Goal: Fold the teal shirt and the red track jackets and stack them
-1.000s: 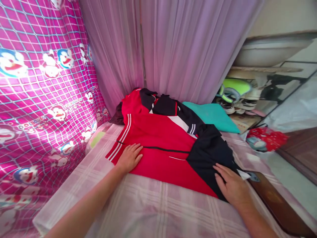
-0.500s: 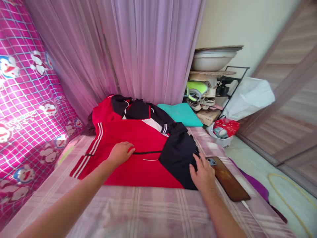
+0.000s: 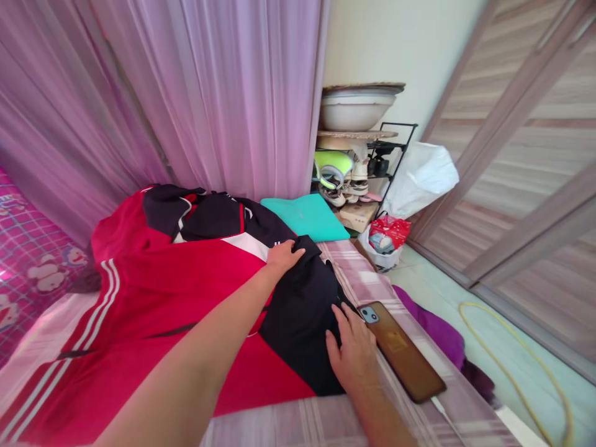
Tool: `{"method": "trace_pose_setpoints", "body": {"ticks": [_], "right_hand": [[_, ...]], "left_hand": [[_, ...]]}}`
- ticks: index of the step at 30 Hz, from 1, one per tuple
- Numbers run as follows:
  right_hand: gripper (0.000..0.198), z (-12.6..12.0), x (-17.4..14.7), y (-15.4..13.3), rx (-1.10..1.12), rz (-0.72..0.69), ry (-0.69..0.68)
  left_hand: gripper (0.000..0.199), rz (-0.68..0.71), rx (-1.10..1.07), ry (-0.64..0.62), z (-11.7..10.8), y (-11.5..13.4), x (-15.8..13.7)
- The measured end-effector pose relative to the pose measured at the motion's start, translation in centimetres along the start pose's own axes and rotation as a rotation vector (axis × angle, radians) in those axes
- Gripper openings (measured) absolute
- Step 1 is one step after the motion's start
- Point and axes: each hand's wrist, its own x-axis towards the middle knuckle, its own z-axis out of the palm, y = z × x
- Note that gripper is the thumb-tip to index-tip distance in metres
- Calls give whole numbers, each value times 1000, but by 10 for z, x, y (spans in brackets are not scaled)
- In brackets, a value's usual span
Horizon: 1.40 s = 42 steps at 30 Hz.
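Observation:
A red and black track jacket [image 3: 186, 273] with white stripes lies spread on the bed. My left hand [image 3: 280, 254] reaches across it and rests at the far edge of its black section, thumb and fingers apart; the fingertips are partly hidden. My right hand [image 3: 354, 351] lies open on the near right edge of the black section, fingers spread on the cloth. Just right of that hand is a phone [image 3: 405, 354] in a brown case, with a white cable plugged in. Behind the jacket another red and black garment [image 3: 209, 217] is heaped.
A turquoise folded item [image 3: 307, 216] lies at the bed's far edge. Beyond stand a shoe rack [image 3: 395, 167] with basins on top, a white bag [image 3: 426, 177] and a red bag [image 3: 395, 231]. Purple cloth [image 3: 431, 323] hangs at the bed's right side. Lilac curtains [image 3: 223, 93] close the back.
My left hand has moved from the middle of the red part, right and away from me, to the black section. My right hand stays at the edge. The view has turned right.

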Motion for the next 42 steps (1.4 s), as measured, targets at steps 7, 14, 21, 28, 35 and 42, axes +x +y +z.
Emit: {"method": "trace_pose_setpoints", "body": {"ticks": [7,14,21,28,35,42], "right_hand": [[53,-5,3,-2,51,45,-20],[56,-6,5,-4,50,73,-7],[36,-1,3,3,72,37,-1],[28,3,1,10,62,10,-33],[26,-5,2,0,91,38,-50],[28,-7,4,-1,101,54,-79]], "left_hand": [[29,-9,-289,113,-14,-9,29],[20,-204,-317,218,-81,-106,-39],[37,-132,151,152,-104,-140,-111],[38,427,451,39,-88,-56,-66],[38,653,561,-280,-33,-36,-10],[21,686,607,-329,-34,-53,-5]]}}
